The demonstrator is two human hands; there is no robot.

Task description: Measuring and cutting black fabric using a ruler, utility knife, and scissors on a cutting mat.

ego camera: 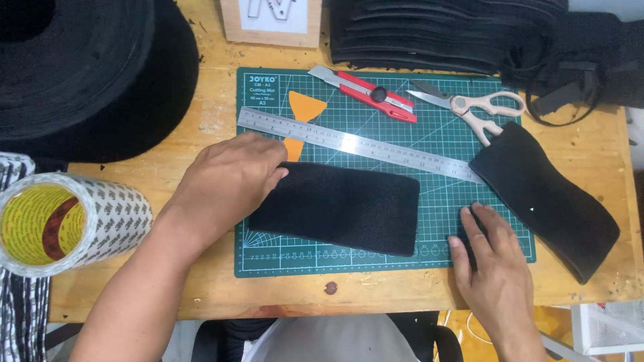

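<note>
A black rectangular felt piece [345, 206] lies flat on a green cutting mat [436, 144]. My left hand [225, 184] rests palm down on the felt piece's left end. My right hand [493, 261] lies on the mat's lower right corner, fingers touching a small dark piece beside a wavy black felt strip [547, 198]. A steel ruler [359, 144] lies slanted across the mat above the felt piece, over an orange cut-out [303, 110].
A red utility knife [372, 94] and scissors [469, 104] lie at the mat's top. A tape roll [67, 221] sits at the left. A big black foam roll [87, 67] fills the upper left and stacked black strips [443, 33] the upper right.
</note>
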